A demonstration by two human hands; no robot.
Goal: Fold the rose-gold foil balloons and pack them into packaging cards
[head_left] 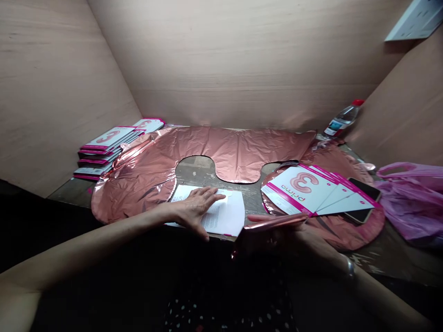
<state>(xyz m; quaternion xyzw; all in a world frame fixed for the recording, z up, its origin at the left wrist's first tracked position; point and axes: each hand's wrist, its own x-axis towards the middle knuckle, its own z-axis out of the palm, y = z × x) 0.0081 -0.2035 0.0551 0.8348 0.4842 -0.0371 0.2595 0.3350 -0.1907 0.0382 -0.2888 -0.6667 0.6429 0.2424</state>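
Observation:
My left hand (194,206) lies flat, fingers spread, on a white printed card (224,216) at the table's near edge. My right hand (277,230) grips a folded rose-gold foil balloon (273,222), held just over the table's front edge beside the card. A large rose-gold foil balloon shaped like a 3 (238,150) lies spread flat across the table behind both hands.
A fan of white and pink "3" package cards (311,189) lies at the right, over a phone (365,200). A stack of packed cards (107,147) sits at the left. A plastic bottle (342,119) and a pink bag (411,198) are at the right. Plywood walls enclose the table.

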